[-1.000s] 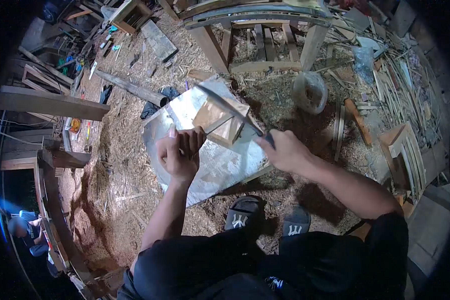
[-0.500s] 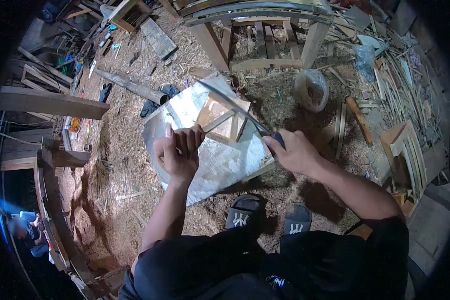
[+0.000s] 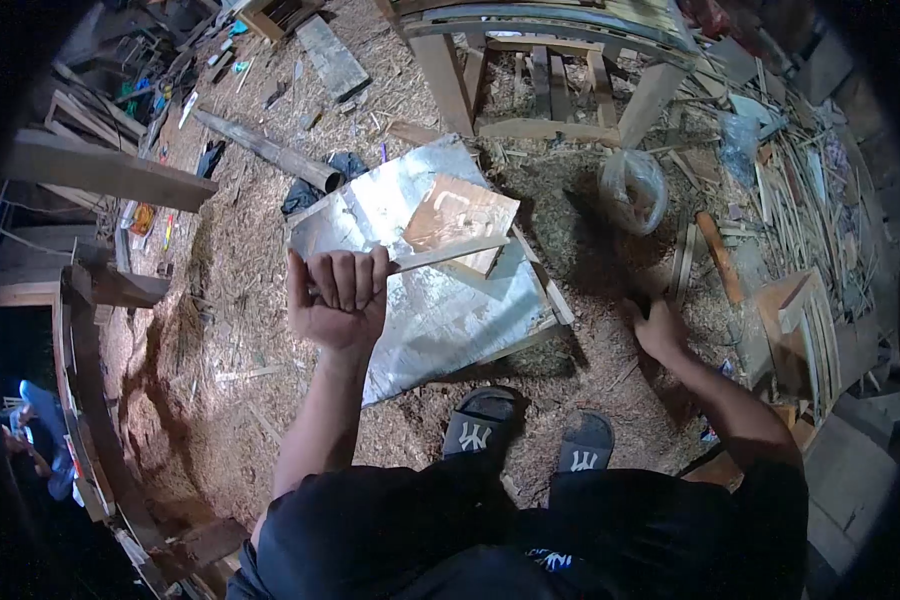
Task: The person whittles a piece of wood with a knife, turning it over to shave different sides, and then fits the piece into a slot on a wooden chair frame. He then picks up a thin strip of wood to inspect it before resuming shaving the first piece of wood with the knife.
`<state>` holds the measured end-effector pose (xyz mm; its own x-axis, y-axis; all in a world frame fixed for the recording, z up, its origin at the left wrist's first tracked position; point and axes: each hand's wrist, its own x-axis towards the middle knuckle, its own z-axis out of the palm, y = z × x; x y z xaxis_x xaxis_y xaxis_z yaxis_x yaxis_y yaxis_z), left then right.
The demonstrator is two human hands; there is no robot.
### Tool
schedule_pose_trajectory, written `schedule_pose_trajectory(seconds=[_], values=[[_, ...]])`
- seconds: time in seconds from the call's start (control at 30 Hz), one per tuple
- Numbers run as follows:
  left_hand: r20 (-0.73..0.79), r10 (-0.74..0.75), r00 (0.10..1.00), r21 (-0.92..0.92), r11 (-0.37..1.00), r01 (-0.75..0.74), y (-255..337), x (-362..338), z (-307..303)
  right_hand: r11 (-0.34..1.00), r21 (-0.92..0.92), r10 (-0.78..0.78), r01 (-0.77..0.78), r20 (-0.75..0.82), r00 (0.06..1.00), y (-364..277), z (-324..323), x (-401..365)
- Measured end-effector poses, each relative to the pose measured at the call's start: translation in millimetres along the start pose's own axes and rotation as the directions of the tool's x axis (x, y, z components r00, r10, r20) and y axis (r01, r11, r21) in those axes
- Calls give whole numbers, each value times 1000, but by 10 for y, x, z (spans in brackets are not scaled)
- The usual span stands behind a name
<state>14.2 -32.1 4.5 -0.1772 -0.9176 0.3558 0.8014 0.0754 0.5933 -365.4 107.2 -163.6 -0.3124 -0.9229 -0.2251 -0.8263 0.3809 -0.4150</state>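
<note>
My left hand (image 3: pixel 340 295) is closed around a thin wooden strip (image 3: pixel 450 253), which sticks out to the right over a small wooden board (image 3: pixel 460 212). That board lies on a larger pale, worn panel (image 3: pixel 420 340) on the ground. Off to the right of the panel, my right hand (image 3: pixel 662 328) is closed, low over the sawdust. It grips a long-bladed knife whose handle is mostly covered by my fingers; the blade is hard to make out against the dark shadow.
Sawdust and shavings cover the ground (image 3: pixel 240 330). A wooden frame (image 3: pixel 550 130) stands ahead, near a clear plastic bag (image 3: pixel 633 190). Thin offcuts (image 3: pixel 810 220) pile up at the right. A round log (image 3: pixel 270 150) lies at the left; another person (image 3: pixel 45 440) sits at the far left.
My right hand has swung the knife away from the strip, to the right and down off the panel. My left hand still holds the strip, now turned closer to level.
</note>
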Motion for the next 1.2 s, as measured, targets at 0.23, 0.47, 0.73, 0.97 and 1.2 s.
schedule_pose_trajectory(seconds=[0.23,0.47,0.73,0.97,1.2], values=[[-227,-148,963,-227,969,96,-93,90,-55,968,96,-230,233,-44,972,-24,-150,27],[-213,-261,942,-369,914,170,-244,208,-56,645,668,-400,371,-120,909,-1455,-858,16],[-300,-470,830,-444,839,314,-348,240,63,505,778,-374,374,-193,907,-1566,-871,-68],[-243,-573,783,-36,812,583,-394,168,12,311,951,-12,1,3,1000,-1300,-961,-155],[-325,-548,771,238,741,627,-516,135,199,305,952,111,8,-44,993,-1065,-1148,-247]])
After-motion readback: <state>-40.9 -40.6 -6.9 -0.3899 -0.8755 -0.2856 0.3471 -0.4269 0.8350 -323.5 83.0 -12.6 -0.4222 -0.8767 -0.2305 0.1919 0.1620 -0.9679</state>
